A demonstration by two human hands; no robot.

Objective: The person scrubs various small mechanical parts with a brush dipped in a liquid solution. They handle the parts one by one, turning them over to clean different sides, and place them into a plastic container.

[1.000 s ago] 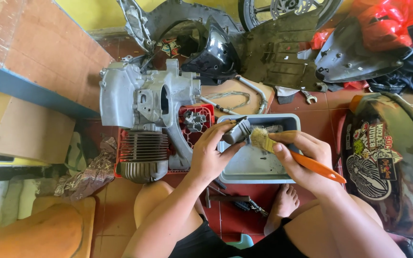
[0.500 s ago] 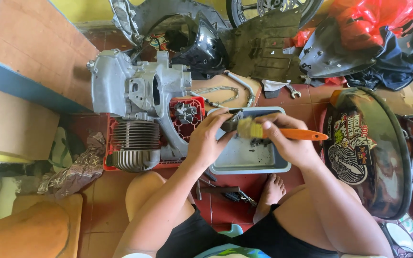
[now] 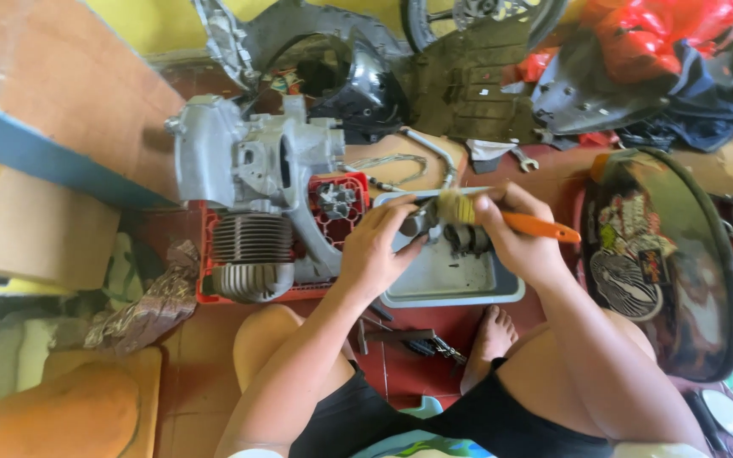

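The left hand point(image 3: 377, 248) grips a small dark metal part point(image 3: 418, 223) in its fingertips, held just above the far left corner of the grey plastic tray point(image 3: 451, 284). The right hand point(image 3: 515, 237) is closed around the orange handle of a paintbrush point(image 3: 502, 217), whose bristles touch the part's top (motion blur hides finer detail). The silver engine casing point(image 3: 248, 161) sits just left, on a red crate point(image 3: 341, 203).
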